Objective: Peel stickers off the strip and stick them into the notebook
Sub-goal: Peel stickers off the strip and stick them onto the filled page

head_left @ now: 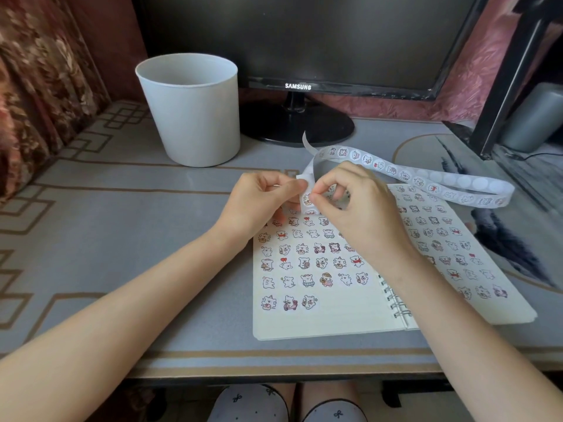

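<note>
An open spiral notebook point(320, 321) lies on the desk, both pages covered with several rows of small bear stickers. A long white sticker strip point(426, 181) loops from my hands out to the right, above the notebook's top edge. My left hand point(259, 202) pinches the strip's near end between thumb and forefinger. My right hand point(356, 205) pinches a bear sticker point(307, 198) at that same end, thumb and forefinger closed on it. Both hands hover over the top of the left page.
A white bucket point(195, 117) stands at the back left of the desk. A dark monitor point(304, 41) on a round stand point(298, 129) sits behind the hands. A black frame point(511, 74) rises at the right. My knees show below the desk's front edge.
</note>
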Demonstrator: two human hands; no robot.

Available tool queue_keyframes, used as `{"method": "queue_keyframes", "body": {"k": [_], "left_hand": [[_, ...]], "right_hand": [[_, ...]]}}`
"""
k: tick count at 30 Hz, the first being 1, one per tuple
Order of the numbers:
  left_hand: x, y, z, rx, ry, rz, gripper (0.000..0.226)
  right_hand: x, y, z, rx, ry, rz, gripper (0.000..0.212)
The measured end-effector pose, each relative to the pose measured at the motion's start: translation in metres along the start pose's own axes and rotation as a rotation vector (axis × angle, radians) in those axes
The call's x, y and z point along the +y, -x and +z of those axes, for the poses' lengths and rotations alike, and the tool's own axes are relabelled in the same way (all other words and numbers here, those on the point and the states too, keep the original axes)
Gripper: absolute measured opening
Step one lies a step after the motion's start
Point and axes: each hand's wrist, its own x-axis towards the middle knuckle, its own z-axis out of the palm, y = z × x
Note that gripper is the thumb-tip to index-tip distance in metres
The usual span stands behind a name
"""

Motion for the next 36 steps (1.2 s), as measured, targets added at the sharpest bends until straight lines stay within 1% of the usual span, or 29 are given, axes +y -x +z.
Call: {"method": "queue_keyframes", "body": {"k": [5,8,10,12,14,17,20,22,24,31,36], "left_hand": [[0.0,0.0,0.0,0.0,0.017,-0.014,0.022],[0.0,-0.001,-0.001,-0.009,0.04,-0.016,0.02],[0.0,-0.002,-0.001,-0.017,0.047,-0.018,0.019],[-0.001,-0.002,-0.001,-0.018,0.05,-0.019,0.019],[-0.001,-0.002,-0.001,-0.022,0.054,-0.018,0.018],[-0.003,-0.003,-0.001,-0.024,0.033,-0.016,0.019],[-0.003,-0.002,0.0,-0.022,0.011,-0.02,0.019],[-0.002,-0.002,0.0,-0.021,-0.002,-0.018,0.019],[-0.002,-0.001,0.0,-0.015,-0.011,-0.017,0.02],[-0.002,-0.001,0.0,-0.02,0.001,-0.011,0.02],[-0.002,-0.001,0.0,-0.023,-0.001,-0.011,0.02]], "right_hand": [[0.0,0.002,-0.002,0.04,0.134,-0.136,0.006],[-0.004,0.002,-0.006,0.017,0.11,-0.158,0.005],[-0.009,0.004,-0.01,-0.036,-0.016,-0.08,0.005],[-0.014,0.007,-0.017,-0.112,-0.241,0.087,0.005],[-0.018,0.012,-0.025,-0.155,-0.429,0.217,0.008],[-0.021,0.024,-0.043,-0.263,-0.553,0.382,0.005],[-0.024,0.039,-0.056,-0.443,-0.591,0.528,0.005],[-0.027,0.047,-0.06,-0.5,-0.611,0.578,0.008],[-0.029,0.052,-0.062,-0.507,-0.599,0.599,0.011],[-0.03,0.06,-0.058,-0.527,-0.507,0.618,0.01],[-0.029,0.063,-0.054,-0.512,-0.44,0.593,0.011]]}}
